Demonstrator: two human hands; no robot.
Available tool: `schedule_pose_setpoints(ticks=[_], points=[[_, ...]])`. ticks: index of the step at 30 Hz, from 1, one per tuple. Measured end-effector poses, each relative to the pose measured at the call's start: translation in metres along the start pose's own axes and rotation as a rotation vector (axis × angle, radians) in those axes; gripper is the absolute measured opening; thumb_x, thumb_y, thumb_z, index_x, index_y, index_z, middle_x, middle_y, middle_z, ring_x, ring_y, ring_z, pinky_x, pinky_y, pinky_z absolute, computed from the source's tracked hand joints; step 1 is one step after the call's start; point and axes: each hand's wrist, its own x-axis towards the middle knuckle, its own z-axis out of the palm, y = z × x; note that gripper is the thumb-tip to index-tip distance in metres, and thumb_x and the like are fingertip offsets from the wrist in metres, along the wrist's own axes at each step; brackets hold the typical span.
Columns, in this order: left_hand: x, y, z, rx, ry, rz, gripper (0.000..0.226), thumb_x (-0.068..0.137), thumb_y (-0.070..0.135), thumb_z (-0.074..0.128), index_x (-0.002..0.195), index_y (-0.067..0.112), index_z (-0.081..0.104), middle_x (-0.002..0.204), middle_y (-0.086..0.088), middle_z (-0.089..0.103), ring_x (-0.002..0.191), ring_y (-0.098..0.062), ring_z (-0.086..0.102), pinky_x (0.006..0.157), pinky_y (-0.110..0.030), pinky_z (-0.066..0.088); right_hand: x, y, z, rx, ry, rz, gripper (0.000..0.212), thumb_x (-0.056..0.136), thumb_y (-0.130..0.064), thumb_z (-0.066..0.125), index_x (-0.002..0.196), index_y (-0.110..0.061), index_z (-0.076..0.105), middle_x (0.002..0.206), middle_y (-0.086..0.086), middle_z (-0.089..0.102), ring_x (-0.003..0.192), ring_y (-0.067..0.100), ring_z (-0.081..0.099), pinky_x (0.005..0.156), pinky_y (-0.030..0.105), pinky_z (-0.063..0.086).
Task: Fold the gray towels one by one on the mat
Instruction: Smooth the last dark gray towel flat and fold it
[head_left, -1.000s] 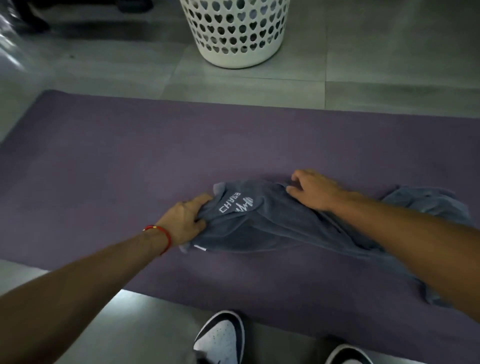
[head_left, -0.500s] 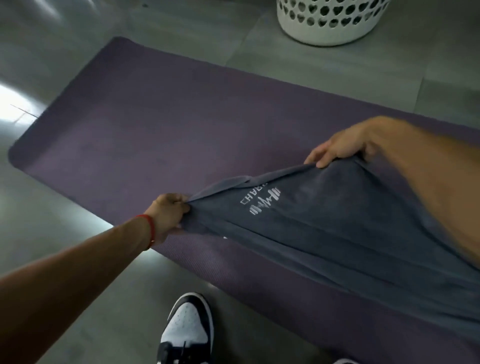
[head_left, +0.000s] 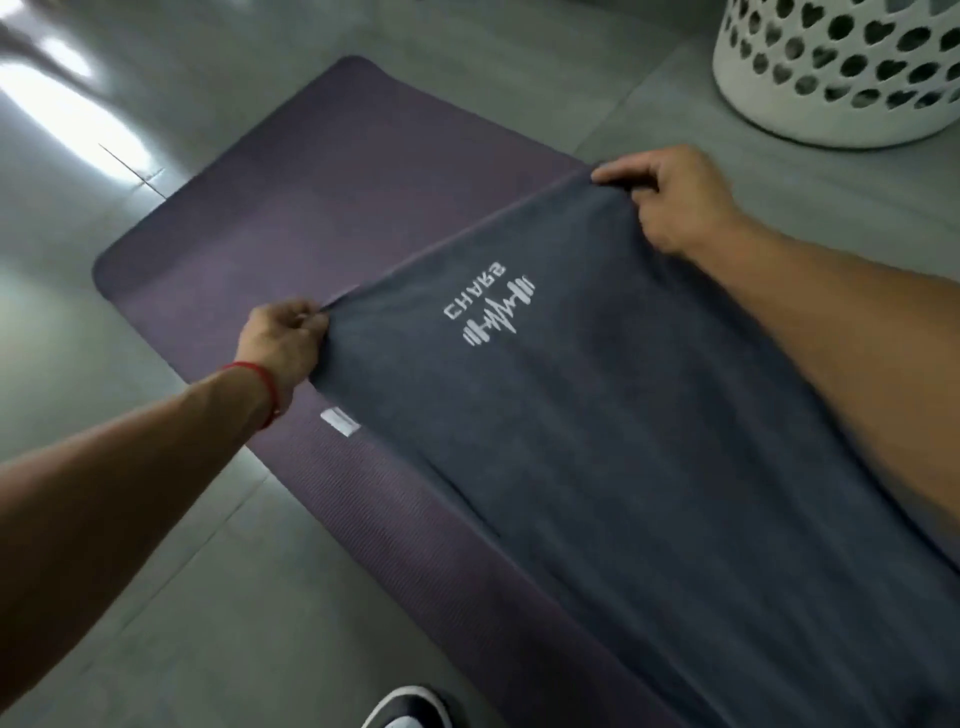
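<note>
Since the earlier frame both hands have drawn the cloth out flat, so the one gray towel now lies spread instead of bunched, and the view has swung left to show the mat's rounded end. At frame centre-left the left hand pinches one towel corner between curled fingers; at upper right the right hand pinches the other corner the same way. Between the two grips the towel's edge runs taut. Below it sits one white logo, upside down to the viewer, and one small white tag sticks out from the left edge. From there the towel stretches toward the lower right, over one purple mat on gray floor tiles. One red wristband circles the left wrist. One white laundry basket with heart-shaped holes stands at upper right. One shoe shows at the bottom edge.
</note>
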Motion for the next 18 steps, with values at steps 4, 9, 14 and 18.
schedule_pose_setpoints(ticks=[4, 9, 14, 18], points=[[0.052, 0.012, -0.026, -0.042, 0.200, 0.021, 0.023, 0.094, 0.018, 0.056, 0.107, 0.028, 0.073, 0.105, 0.000, 0.070, 0.095, -0.026, 0.067, 0.094, -0.042, 0.057, 0.060, -0.057, 0.022, 0.011, -0.263, -0.049, 0.064, 0.091, -0.006, 0.044, 0.148, -0.035, 0.047, 0.146, -0.004, 0.051, 0.134, 0.014, 0.047, 0.118, 0.025, 0.030], [0.033, 0.007, -0.003, 0.603, 0.018, 0.180, 0.058, 0.090, 0.019, 0.059, 0.146, 0.028, 0.046, 0.149, -0.014, 0.044, 0.137, -0.038, 0.037, 0.113, -0.054, 0.033, 0.034, -0.045, 0.045, -0.583, -0.450, -0.019, 0.074, 0.096, -0.021, 0.048, 0.151, -0.055, 0.013, 0.156, 0.016, 0.035, 0.141, 0.039, 0.036, 0.116, 0.060, 0.020], [-0.080, 0.011, 0.073, 0.911, -0.375, 0.704, 0.070, 0.077, 0.035, 0.059, 0.145, 0.035, 0.044, 0.155, -0.007, 0.034, 0.138, -0.036, 0.034, 0.106, -0.058, 0.036, -0.065, 0.030, 0.026, -0.731, -0.563, 0.028, 0.063, 0.104, -0.042, 0.040, 0.156, -0.045, 0.006, 0.159, 0.010, 0.026, 0.141, 0.037, 0.034, 0.110, 0.063, 0.026], [-0.149, 0.032, 0.111, 0.985, -0.616, 1.075, 0.074, 0.072, 0.043, 0.042, 0.145, 0.033, 0.046, 0.156, -0.007, 0.039, 0.137, -0.033, 0.041, 0.104, -0.053, 0.041, -0.164, 0.085, -0.024, -0.730, -0.547, -0.018, 0.054, 0.104, -0.045, 0.037, 0.154, -0.036, 0.021, 0.155, 0.003, 0.028, 0.138, 0.030, 0.036, 0.108, 0.054, 0.035]])
